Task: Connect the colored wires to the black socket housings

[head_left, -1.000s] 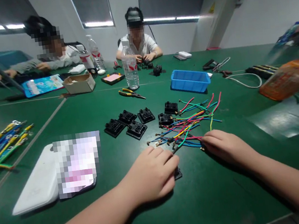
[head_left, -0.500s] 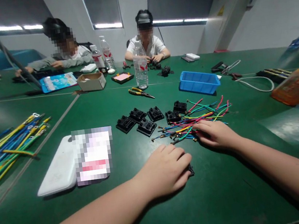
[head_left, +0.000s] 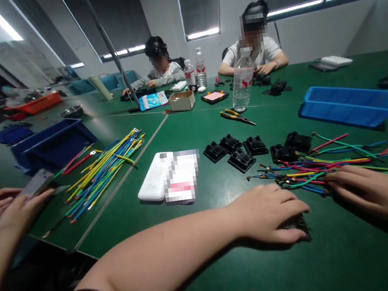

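At two o'clock from the left hand (head_left: pixel 269 214), its grip closed on a black part (head_left: pixel 301 223), the wires (head_left: pixel 346 162) run nine-to-three; the right hand (head_left: pixel 369 189), nearer, touches them, whether gripping I cannot tell.

The block (head_left: pixel 302 227), black and mostly hidden, shows only a rough edge just nearer than the wires (head_left: pixel 325 164). Thin, red, blue, green and yellow, these lie loose and crossing, brassy terminals at left, right ends fanned apart.
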A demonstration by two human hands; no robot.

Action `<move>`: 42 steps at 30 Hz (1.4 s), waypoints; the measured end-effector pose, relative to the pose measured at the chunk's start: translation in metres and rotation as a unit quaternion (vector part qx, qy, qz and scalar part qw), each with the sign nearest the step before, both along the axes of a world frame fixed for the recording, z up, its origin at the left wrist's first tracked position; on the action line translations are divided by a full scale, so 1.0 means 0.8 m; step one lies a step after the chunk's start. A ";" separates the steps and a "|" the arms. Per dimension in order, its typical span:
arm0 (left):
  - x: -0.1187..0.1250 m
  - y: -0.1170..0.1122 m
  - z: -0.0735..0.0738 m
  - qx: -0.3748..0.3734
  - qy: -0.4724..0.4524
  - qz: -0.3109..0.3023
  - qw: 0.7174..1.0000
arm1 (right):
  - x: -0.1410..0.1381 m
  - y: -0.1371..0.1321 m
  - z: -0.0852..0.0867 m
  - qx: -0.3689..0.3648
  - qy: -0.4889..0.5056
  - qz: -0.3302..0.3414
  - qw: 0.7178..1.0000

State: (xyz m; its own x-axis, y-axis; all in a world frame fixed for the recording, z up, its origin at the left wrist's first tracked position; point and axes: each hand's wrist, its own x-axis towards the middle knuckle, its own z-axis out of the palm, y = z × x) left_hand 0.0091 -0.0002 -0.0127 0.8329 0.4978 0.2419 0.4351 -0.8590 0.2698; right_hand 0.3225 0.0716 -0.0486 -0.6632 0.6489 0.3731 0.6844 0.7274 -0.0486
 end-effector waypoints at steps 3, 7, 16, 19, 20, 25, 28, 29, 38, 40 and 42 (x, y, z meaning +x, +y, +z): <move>-0.001 0.001 0.002 0.000 0.000 0.003 1.000 | -0.013 -0.007 0.012 0.040 0.010 -0.007 0.999; -0.003 -0.001 0.008 -0.025 0.000 0.022 0.999 | -0.060 -0.017 0.031 0.045 0.044 -0.027 0.998; -0.007 0.000 0.008 -0.098 -0.044 0.113 0.988 | -0.117 0.009 0.020 -0.018 0.048 -0.079 0.996; -0.006 0.001 0.008 -0.101 -0.035 0.115 0.988 | -0.115 0.019 0.020 -0.038 0.050 -0.066 0.996; -0.006 0.001 0.009 -0.101 -0.030 0.115 0.988 | -0.115 0.022 0.021 -0.044 0.049 -0.059 0.996; -0.006 0.001 0.012 -0.109 -0.014 0.110 0.988 | -0.116 0.045 0.022 -0.071 0.056 -0.049 0.995; -0.006 0.001 0.012 -0.112 -0.017 0.112 0.987 | -0.119 0.059 0.026 -0.089 0.056 -0.054 0.993; -0.006 0.001 0.012 -0.114 -0.018 0.113 0.987 | -0.121 0.063 0.029 -0.095 0.053 -0.055 0.992; -0.005 0.000 0.008 -0.106 -0.029 0.119 0.987 | -0.148 0.044 0.045 -0.032 0.096 -0.071 0.992; -0.004 -0.001 0.008 -0.106 -0.032 0.120 0.987 | -0.147 0.028 0.047 -0.012 0.131 -0.064 0.989; -0.004 -0.002 0.007 -0.106 -0.036 0.124 0.986 | -0.142 0.008 0.048 -0.011 0.163 -0.055 0.985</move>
